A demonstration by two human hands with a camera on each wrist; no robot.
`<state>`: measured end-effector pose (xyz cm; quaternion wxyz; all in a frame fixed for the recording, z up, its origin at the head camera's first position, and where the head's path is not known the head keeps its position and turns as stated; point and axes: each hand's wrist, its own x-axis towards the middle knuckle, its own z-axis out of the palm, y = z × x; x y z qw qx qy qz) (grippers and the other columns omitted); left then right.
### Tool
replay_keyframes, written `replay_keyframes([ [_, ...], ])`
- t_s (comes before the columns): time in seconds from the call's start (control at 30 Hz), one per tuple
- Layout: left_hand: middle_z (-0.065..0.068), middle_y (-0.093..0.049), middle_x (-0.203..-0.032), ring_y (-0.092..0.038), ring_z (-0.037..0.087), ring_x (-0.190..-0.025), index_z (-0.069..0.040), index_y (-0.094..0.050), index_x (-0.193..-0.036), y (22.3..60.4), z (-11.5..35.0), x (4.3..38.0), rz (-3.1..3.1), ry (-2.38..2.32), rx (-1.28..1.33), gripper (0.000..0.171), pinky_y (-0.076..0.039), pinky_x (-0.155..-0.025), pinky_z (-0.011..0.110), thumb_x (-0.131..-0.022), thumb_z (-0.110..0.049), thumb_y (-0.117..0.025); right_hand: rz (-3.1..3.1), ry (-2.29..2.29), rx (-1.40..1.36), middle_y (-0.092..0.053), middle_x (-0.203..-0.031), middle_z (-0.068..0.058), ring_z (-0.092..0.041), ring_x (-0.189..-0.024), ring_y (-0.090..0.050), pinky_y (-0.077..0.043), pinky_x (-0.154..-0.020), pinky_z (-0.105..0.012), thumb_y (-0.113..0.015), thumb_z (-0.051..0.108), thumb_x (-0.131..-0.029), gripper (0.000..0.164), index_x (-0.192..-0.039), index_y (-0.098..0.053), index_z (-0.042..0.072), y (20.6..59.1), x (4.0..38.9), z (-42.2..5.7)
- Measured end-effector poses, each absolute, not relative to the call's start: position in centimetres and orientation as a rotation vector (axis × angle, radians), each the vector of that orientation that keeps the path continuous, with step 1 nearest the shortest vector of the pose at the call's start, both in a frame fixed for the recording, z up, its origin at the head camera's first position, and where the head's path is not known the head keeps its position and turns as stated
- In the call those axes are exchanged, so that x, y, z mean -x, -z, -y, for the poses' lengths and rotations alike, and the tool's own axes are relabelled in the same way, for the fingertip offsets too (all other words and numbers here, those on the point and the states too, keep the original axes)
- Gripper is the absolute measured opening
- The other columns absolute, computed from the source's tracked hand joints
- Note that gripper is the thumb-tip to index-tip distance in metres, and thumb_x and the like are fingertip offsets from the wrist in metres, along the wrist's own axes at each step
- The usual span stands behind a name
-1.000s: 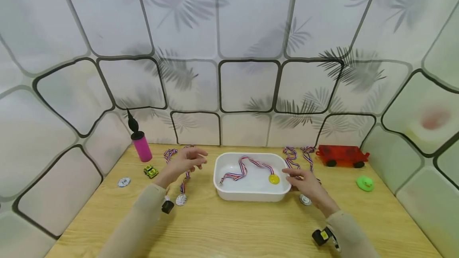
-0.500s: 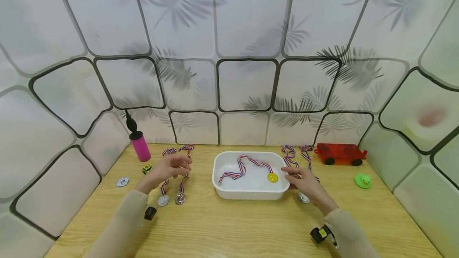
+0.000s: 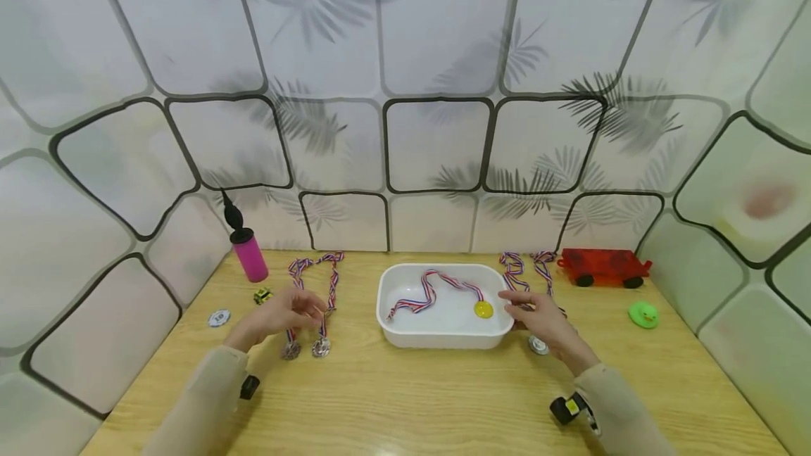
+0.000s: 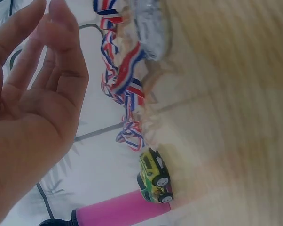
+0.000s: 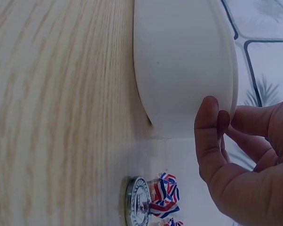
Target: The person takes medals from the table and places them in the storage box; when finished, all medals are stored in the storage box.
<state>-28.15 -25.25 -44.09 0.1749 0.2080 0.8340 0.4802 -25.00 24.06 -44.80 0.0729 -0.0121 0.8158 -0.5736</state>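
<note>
A white plastic basin [image 3: 443, 342] stands mid-table with a gold medal [image 3: 483, 309] on a striped ribbon inside. My right hand [image 3: 538, 319] pinches the basin's right rim between thumb and fingers, as the right wrist view shows. My left hand [image 3: 281, 315] hovers over the ribbons of two silver medals on the left, fingers loosely bent and holding nothing. One silver medal [image 3: 321, 347] lies just in front of that hand, with another medal [image 3: 291, 350] beside it. In the left wrist view a silver medal [image 4: 152, 28] sits to the right of the fingertips.
More ribboned medals lie right of the basin, one silver medal [image 3: 538, 345] partly behind my right hand. A pink pump [image 3: 251, 259], a yellow toy car [image 3: 262, 295] and a round token [image 3: 219, 318] stand left. A red wagon [image 3: 605, 267] and green duck [image 3: 643, 314] are right.
My left hand has moved left and lowered toward the silver medals, its fingers bending more. My right hand has stayed at the basin's rim, and the basin stands where it was.
</note>
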Motion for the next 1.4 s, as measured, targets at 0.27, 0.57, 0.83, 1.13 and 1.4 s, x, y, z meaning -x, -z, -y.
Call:
replay_keyframes([
  [0.27, 0.017, -0.067, -0.091, -0.061, 0.016, -0.078, 0.006, -0.066, -0.110, 45.0, 25.4, 27.8, -2.340, -1.255, -0.651, 0.029, -0.055, -0.063, 0.026, -0.083, 0.000, -0.072, -2.443, 1.732, 0.037, -0.046, -0.140, -0.033, -0.020, -0.096, -0.065, -0.060, -0.077, -0.026, -0.053, 0.005, -0.099, 0.039, -0.137, -0.053, -0.005, 44.9, 25.1, -24.2],
  [0.57, 0.010, -0.064, -0.089, -0.055, 0.014, -0.079, -0.005, -0.071, -0.104, 45.0, 24.7, 27.4, -2.408, -1.033, -0.702, 0.030, -0.049, -0.066, 0.023, -0.075, -0.006, -0.081, -2.443, 1.729, 0.040, -0.046, -0.138, -0.034, -0.026, -0.098, -0.065, -0.060, -0.075, -0.027, -0.053, 0.005, -0.099, 0.039, -0.136, -0.052, -0.006, 44.8, 25.0, -24.1],
  [0.83, 0.009, -0.056, -0.086, -0.047, 0.015, -0.075, -0.005, -0.069, -0.102, 44.8, 23.8, 27.2, -2.406, -0.957, -0.722, 0.032, -0.043, -0.059, 0.020, -0.073, -0.004, -0.084, -2.431, 1.733, 0.060, -0.045, -0.139, -0.035, -0.024, -0.099, -0.066, -0.061, -0.077, -0.028, -0.053, 0.005, -0.100, 0.039, -0.137, -0.050, -0.007, 44.7, 24.9, -24.1],
  [1.13, 0.006, -0.058, -0.086, -0.050, 0.018, -0.077, -0.007, -0.067, -0.099, 45.1, 23.4, 27.4, -2.443, -0.942, -0.773, 0.031, -0.044, -0.063, 0.022, -0.072, -0.001, -0.082, -2.443, 1.726, 0.055, -0.047, -0.137, -0.034, -0.021, -0.095, -0.065, -0.061, -0.076, -0.029, -0.054, 0.004, -0.099, 0.039, -0.136, -0.052, -0.008, 44.6, 24.8, -24.1],
  [1.4, 0.003, -0.061, -0.080, -0.052, 0.010, -0.072, -0.007, -0.070, -0.103, 45.3, 22.8, 27.5, -2.420, -1.015, -0.790, 0.024, -0.046, -0.061, 0.020, -0.080, -0.005, -0.077, -2.446, 1.726, 0.072, -0.043, -0.140, -0.034, -0.027, -0.097, -0.066, -0.061, -0.075, -0.028, -0.052, 0.003, -0.100, 0.039, -0.137, -0.050, -0.009, 44.6, 24.8, -24.1],
])
